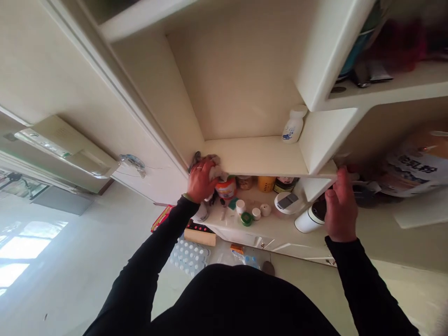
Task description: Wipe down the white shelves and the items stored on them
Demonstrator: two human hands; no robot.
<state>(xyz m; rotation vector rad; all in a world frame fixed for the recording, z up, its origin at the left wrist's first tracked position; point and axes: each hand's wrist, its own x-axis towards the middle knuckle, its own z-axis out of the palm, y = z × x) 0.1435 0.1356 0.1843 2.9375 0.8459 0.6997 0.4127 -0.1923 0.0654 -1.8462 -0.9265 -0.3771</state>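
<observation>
At the left end of the pale shelf, my left hand is closed over a crumpled greyish-white cloth, pressed into the corner by the side wall. My right hand grips the shelf's front edge to the right, by the upright divider, with its fingertips partly hidden. Between the hands, toward the back right of this shelf, stands a small white bottle with blue marks. A white flask with a dark lid is just below and left of my right hand.
Below, a lower surface holds an orange-and-white tub, a green-lidded jar, several small white jars and a white oval container. A large printed bag fills the right compartment. Packs of bottles lie on the floor.
</observation>
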